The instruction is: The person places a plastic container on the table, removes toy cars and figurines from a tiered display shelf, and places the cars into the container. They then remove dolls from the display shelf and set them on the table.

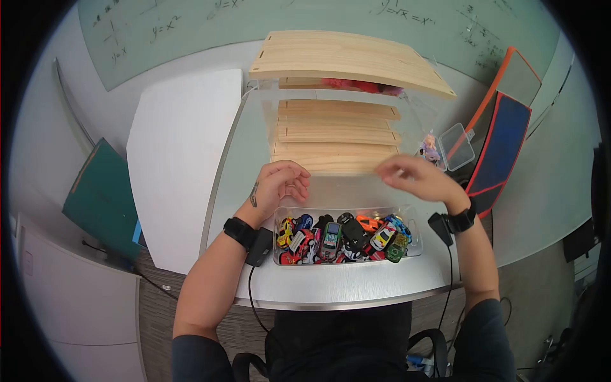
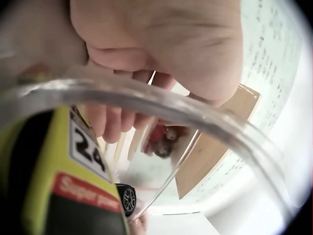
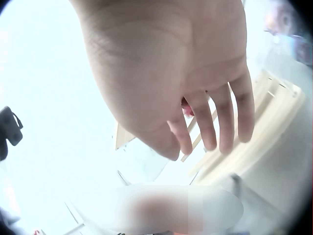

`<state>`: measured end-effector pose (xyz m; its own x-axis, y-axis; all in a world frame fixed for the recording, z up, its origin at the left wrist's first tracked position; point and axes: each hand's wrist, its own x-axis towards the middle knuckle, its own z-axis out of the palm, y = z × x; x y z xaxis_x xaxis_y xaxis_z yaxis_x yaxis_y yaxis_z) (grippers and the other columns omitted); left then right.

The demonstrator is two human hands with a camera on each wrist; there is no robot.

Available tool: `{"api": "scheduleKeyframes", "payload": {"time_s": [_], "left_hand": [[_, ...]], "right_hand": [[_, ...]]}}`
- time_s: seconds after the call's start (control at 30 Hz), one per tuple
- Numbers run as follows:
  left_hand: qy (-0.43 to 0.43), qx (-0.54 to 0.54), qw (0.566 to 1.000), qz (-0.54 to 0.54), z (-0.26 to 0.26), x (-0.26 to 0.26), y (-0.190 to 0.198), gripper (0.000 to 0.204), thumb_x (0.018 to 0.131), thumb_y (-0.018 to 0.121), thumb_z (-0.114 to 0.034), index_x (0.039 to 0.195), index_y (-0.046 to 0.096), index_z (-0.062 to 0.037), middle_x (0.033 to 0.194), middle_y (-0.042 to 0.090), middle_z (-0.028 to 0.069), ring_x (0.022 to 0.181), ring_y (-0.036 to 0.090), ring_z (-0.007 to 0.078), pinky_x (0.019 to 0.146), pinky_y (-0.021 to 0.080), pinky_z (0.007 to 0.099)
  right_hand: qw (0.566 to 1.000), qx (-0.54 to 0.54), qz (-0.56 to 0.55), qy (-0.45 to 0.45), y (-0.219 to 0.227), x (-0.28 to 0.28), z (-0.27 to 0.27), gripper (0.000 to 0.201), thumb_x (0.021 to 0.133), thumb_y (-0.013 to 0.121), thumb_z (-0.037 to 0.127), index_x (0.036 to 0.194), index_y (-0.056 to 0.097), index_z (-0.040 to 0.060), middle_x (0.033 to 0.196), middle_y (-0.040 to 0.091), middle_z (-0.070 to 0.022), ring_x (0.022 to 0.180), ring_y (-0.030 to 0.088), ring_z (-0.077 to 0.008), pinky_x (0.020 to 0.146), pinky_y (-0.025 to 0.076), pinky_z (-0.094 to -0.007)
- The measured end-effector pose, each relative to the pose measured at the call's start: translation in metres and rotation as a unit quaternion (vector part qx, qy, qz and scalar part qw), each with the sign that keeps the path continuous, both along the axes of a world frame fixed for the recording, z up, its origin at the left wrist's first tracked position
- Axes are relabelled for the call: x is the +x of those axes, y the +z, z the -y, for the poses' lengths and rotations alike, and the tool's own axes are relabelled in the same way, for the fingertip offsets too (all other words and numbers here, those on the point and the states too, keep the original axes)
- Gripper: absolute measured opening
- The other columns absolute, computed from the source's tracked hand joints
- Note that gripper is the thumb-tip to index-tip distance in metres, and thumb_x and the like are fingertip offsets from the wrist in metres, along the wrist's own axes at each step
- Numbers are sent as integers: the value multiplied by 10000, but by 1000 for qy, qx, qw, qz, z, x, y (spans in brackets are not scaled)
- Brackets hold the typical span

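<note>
A clear bin [image 1: 349, 262] full of toy cars, among them a dark green one [image 1: 331, 237], stands near the table's front edge. Just behind its left end is my left hand [image 1: 280, 184], fingers loosely bent and holding nothing. My right hand [image 1: 417, 178] hovers behind the bin's right end, its fingers loose and empty. The left wrist view shows a yellow car marked 24 [image 2: 88, 152] behind the bin's clear rim, below the left hand [image 2: 161, 39]. In the right wrist view, the right hand [image 3: 161, 68] has its fingers spread slightly apart.
A wooden shelf unit with a pale top board [image 1: 350, 54] and clear sides stands behind the hands, a red item [image 1: 363, 84] under its top. To its right is an open clear box [image 1: 457, 146] with small figures. A white panel [image 1: 184, 159] stands at the left.
</note>
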<state>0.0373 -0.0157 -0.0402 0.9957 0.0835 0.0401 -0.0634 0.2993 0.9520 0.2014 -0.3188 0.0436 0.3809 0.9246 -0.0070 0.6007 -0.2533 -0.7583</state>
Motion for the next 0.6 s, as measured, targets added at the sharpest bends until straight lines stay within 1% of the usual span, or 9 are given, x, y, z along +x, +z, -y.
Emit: {"api": "scheduleKeyframes", "payload": {"time_s": [0.03, 0.1, 0.17, 0.2, 0.27, 0.3, 0.37, 0.47, 0.6], "left_hand": [[11, -9, 1000, 1, 0, 0, 0, 259, 946, 515, -138, 997, 643, 81, 857, 673, 159, 722, 683, 235, 636, 582, 344], [23, -16, 1000, 10, 1, -1, 1, 243, 942, 515, -128, 975, 644, 75, 830, 667, 152, 678, 669, 221, 609, 574, 334], [30, -8, 999, -9, 3, 0, 5, 216, 933, 519, -106, 956, 646, 68, 801, 659, 143, 650, 650, 202, 591, 560, 323], [30, -6, 1000, -5, 3, 0, 4, 216, 933, 519, -106, 956, 646, 68, 801, 659, 143, 650, 650, 202, 591, 560, 323], [31, 2, 999, -12, 3, 0, 4, 196, 928, 516, -81, 949, 647, 63, 789, 651, 135, 643, 643, 195, 590, 557, 320], [34, 3, 999, -10, 2, 0, 6, 196, 928, 516, -81, 949, 647, 63, 789, 651, 135, 643, 643, 195, 590, 557, 320], [34, 9, 999, -12, 4, -1, 3, 187, 927, 511, -68, 940, 647, 60, 789, 646, 131, 642, 640, 191, 592, 556, 316], [28, 14, 999, -13, 2, -1, 2, 181, 924, 503, -55, 939, 647, 54, 798, 643, 126, 647, 637, 180, 591, 552, 307], [34, 8, 999, -17, 4, 1, 4, 178, 917, 506, -56, 923, 651, 47, 773, 641, 119, 623, 629, 171, 574, 539, 289]], "right_hand": [[1000, -4, 4, 1, 9, 6, -12, 326, 953, 648, 233, 1241, 638, 80, 1171, 661, -79, 1036, 642, -150, 915, 498, -292], [985, 31, 168, -10, 30, 16, -48, 369, 929, 654, 206, 1269, 612, 72, 1151, 646, -97, 1007, 642, -191, 843, 530, -316], [937, 62, 343, 3, 40, 37, -88, 402, 882, 644, 149, 1273, 598, 64, 1193, 626, -139, 1004, 657, -255, 840, 538, -358], [936, 64, 347, 2, 42, 45, -109, 402, 882, 644, 149, 1273, 598, 64, 1193, 626, -139, 1004, 657, -255, 840, 538, -358], [827, 96, 552, -40, 50, 49, -147, 360, 841, 599, 122, 1193, 651, 68, 1164, 657, -175, 945, 668, -355, 804, 541, -446], [826, 99, 553, -38, 56, 47, -159, 360, 841, 599, 122, 1193, 651, 68, 1164, 657, -175, 945, 668, -355, 804, 541, -446], [879, -75, 449, -140, 68, 33, -178, 348, 798, 618, 118, 1129, 670, 25, 1071, 687, -195, 936, 678, -370, 809, 537, -453], [877, -84, 432, -195, 59, 44, -196, 325, 793, 623, 146, 1077, 687, 1, 987, 701, -202, 917, 683, -375, 801, 533, -454], [854, -131, 453, -219, 59, 45, -204, 329, 797, 629, 160, 1096, 677, 32, 1038, 696, -154, 976, 668, -337, 838, 527, -416]]}}
